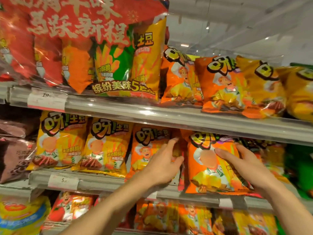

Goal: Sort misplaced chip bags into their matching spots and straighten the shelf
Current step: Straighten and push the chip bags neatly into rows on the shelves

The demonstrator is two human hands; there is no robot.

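On the middle shelf point(108, 181) stand two yellow chip bags point(62, 141) at the left and orange chip bags to their right. My right hand point(243, 165) grips the right side of an upright orange bag point(206, 167), fingers spread across its front. My left hand point(162, 165) rests with fingers apart against the neighbouring orange bag point(145, 146), its fingertips reaching into the gap between the two bags. Whether it grips anything is unclear.
The upper shelf point(169, 114) carries a large red multipack point(81, 44) at the left and orange and yellow bags point(225, 85) to the right. Brown bags point(15, 150) sit far left, green bags point(299, 167) far right. More orange bags point(169, 216) fill the shelf below.
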